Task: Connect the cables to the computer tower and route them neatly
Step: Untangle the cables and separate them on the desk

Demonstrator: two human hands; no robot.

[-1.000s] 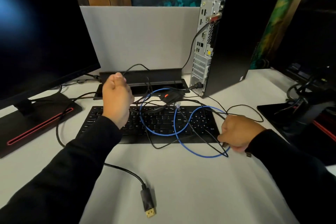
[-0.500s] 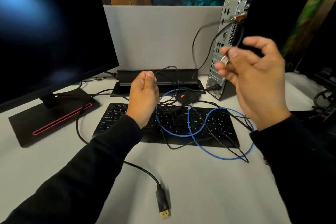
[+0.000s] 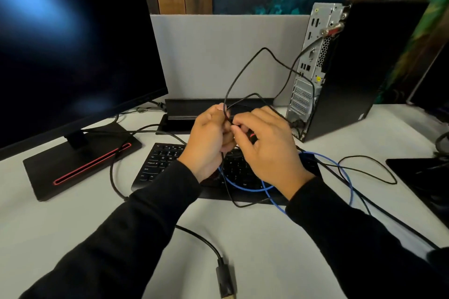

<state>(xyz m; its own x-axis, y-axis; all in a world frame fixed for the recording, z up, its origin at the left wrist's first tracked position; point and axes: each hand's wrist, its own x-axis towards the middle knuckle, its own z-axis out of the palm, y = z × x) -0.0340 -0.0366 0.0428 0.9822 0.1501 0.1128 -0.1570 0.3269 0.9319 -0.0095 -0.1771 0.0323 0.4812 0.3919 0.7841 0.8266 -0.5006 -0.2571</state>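
Both hands meet above the far edge of the flat black keyboard (image 3: 160, 165): the left hand (image 3: 209, 138) has its fingers curled round a thin black cable (image 3: 245, 69) that rises from its grip, arches up toward twelve o'clock and drops to the silver perforated rear panel (image 3: 313, 65) of the black slim computer tower (image 3: 369, 68) standing at two o'clock; the right hand (image 3: 264, 143), touching the left, pinches something small at its fingertips, with a black piece bearing a red mark showing between its fingers, though what exactly it holds cannot be told. Beneath the hands a tangle stands in the way: a looped blue network cable (image 3: 349, 184) lies over the keyboard and spills toward four o'clock, crossed by further thin black wires (image 3: 379, 172) that loop out at three o'clock. At six o'clock a thicker black cable with a gold-tipped flat plug (image 3: 226, 281) lies loose on the white desk (image 3: 60, 226). A large dark monitor (image 3: 73, 43) fills ten o'clock on a black slab base with a red slot (image 3: 80, 160). Beyond the hands at twelve sits a black open-lidded desk cable box (image 3: 189, 109) before a grey divider panel (image 3: 218, 56), and another dark stand (image 3: 422, 175) shows at three o'clock
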